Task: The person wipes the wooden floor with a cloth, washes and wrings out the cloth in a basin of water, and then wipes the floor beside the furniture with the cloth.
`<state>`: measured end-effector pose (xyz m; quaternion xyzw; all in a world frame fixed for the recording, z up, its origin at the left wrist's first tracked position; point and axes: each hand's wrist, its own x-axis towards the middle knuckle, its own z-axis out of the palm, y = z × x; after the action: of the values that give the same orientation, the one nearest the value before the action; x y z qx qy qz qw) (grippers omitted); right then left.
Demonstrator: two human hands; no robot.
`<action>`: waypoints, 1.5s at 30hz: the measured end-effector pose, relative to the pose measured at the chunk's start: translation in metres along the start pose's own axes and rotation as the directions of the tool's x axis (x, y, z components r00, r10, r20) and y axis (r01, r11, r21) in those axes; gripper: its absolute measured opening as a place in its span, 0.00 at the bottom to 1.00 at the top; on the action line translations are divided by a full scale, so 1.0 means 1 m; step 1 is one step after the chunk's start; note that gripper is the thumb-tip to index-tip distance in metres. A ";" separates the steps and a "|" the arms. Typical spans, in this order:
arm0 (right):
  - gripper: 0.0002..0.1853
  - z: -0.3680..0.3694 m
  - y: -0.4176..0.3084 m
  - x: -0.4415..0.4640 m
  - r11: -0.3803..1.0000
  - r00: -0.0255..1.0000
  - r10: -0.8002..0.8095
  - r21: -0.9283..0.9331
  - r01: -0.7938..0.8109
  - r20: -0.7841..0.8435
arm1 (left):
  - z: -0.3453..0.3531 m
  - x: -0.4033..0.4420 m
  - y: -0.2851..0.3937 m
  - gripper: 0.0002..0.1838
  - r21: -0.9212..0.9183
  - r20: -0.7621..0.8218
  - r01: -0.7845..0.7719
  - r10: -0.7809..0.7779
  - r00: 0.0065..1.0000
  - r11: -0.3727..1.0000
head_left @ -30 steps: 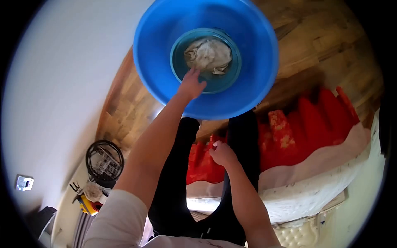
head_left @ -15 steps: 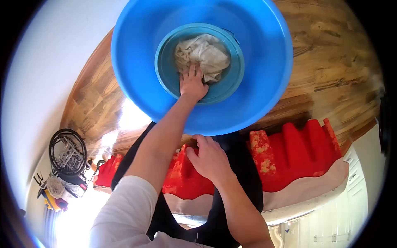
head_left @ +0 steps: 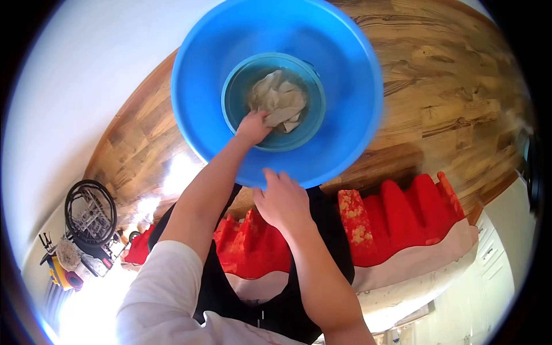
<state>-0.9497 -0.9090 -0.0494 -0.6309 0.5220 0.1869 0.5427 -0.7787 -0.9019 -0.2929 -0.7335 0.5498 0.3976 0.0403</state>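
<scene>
Cloth [head_left: 282,100] in bucket [head_left: 317,103], basin [head_left: 352,98] around, red fabric [head_left: 405,215] nearby, wooden floor [head_left: 443,80]

Beige cloth [head_left: 279,100], teal bucket [head_left: 318,106], blue basin [head_left: 353,103]

No text, label, brand name, number or sign can be read on any surface visible in the head view at this moment.

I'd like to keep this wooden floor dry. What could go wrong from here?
The left hand is at the cloth in the water of the bucket; lifting it fast might drip past the blue basin onto the floor. The red fabric hangs nearby, so splashes might wet it.
</scene>
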 end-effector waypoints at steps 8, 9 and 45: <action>0.25 -0.029 -0.020 0.000 0.977 1.000 0.020 0.211 -0.016 -0.017 | -0.088 -0.048 0.036 0.31 -0.509 0.214 0.439 -0.385 0.898 0.740; 0.25 -0.026 -0.017 0.001 0.977 1.000 0.020 0.212 -0.016 -0.020 | -0.092 -0.051 0.036 0.31 -0.553 0.231 0.461 -0.404 0.885 0.694; 0.27 0.024 0.044 0.259 0.949 0.987 0.106 -0.284 -0.138 -0.124 | -0.185 -0.194 0.082 0.19 0.070 0.032 -0.243 0.241 0.970 0.968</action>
<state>-0.8797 -1.0005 -0.2868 -0.6797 0.5549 0.2611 0.4023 -0.7628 -0.8757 -0.0140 -0.6543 0.6488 0.3876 0.0248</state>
